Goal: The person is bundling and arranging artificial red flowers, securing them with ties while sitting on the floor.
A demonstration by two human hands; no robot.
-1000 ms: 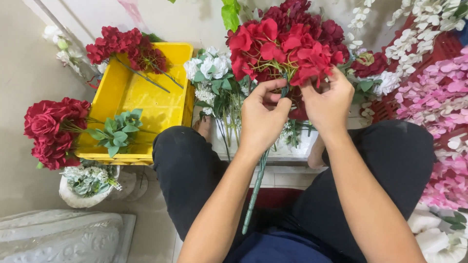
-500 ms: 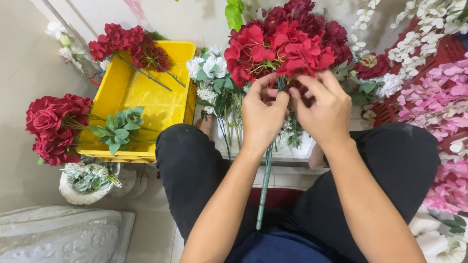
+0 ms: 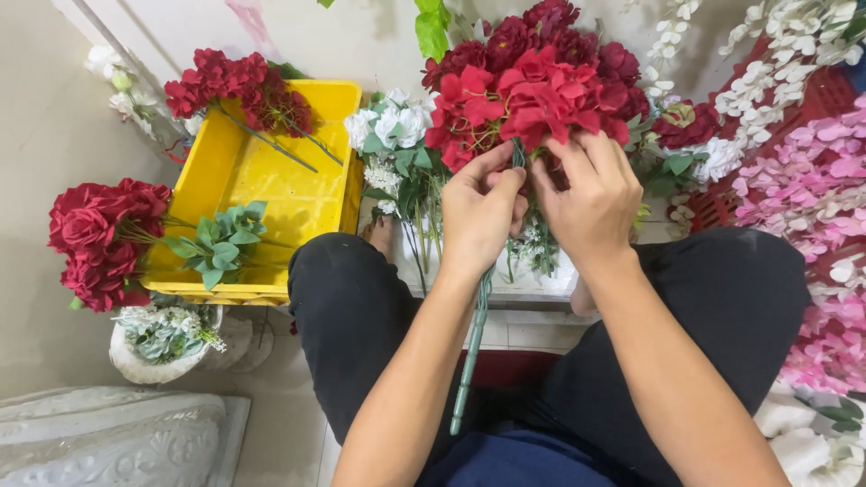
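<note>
Red fabric blooms [image 3: 532,90] could tear loose if both hands, left hand [image 3: 480,212] and right hand [image 3: 591,203], clamped at the stem [image 3: 471,352] top, twist too hard.

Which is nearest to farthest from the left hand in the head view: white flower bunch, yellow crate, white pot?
From the left hand:
1. White flower bunch, just to its left.
2. Yellow crate, farther left.
3. White pot, lower left, on the floor.
</note>
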